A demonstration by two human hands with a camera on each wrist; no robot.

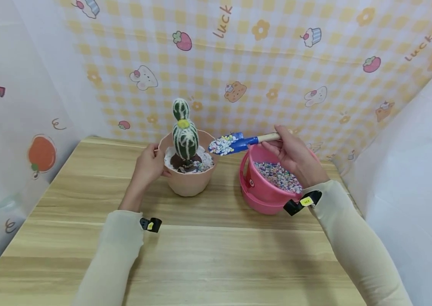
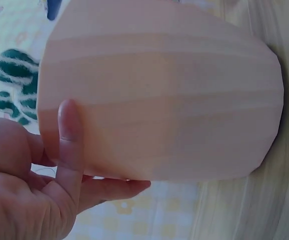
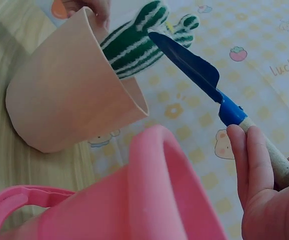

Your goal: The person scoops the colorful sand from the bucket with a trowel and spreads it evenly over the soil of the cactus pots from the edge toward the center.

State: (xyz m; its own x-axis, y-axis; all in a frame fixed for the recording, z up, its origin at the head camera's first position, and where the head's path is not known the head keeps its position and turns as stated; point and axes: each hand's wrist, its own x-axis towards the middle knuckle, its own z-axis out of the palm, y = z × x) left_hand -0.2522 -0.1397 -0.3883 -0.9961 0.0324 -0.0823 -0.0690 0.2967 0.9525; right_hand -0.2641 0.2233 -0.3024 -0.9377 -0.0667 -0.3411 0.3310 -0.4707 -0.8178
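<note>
Looking down, head view: a person in pale long sleeves works at a light wooden table [image 1: 208, 255], with a yellow checked cartoon backdrop [image 1: 277, 63] behind it.
Left hand, head view: the left hand [image 1: 148, 163] grips the left side of a peach flowerpot [image 1: 189, 182], thumb on the near wall and fingers curled around the rim.
Flowerpot, head view: it stands upright on the table, left of centre, and holds a green-and-white striped toy cactus [image 1: 184, 134] with a yellow spot, set in dark filling with white and coloured pebbles around it.
Right hand, head view: the right hand [image 1: 296, 155] pinches the wooden handle of a small blue trowel [image 1: 238, 142], fingers curled round it.
Trowel, head view: its blade carries a heap of mixed pastel pebbles [image 1: 222, 144] and is held just above the right rim of the flowerpot.
Bucket, head view: a pink bucket [image 1: 261, 195] stands just right of the flowerpot, apart from it, partly filled with the same pebbles; the right hand is above it.
Left wrist view: the flowerpot [image 2: 164, 105] fills the frame; the thumb [image 2: 69, 145] lies flat on its wall and the fingers reach under its far side. Part of the cactus [image 2: 14, 85] shows at the left.
Right wrist view: the fingers [image 3: 249, 165] wrap the trowel handle; the blue blade [image 3: 189, 65] points at the cactus [image 3: 134, 40] over the flowerpot [image 3: 69, 100] rim. The pink bucket rim [image 3: 159, 195] sits blurred in front.
</note>
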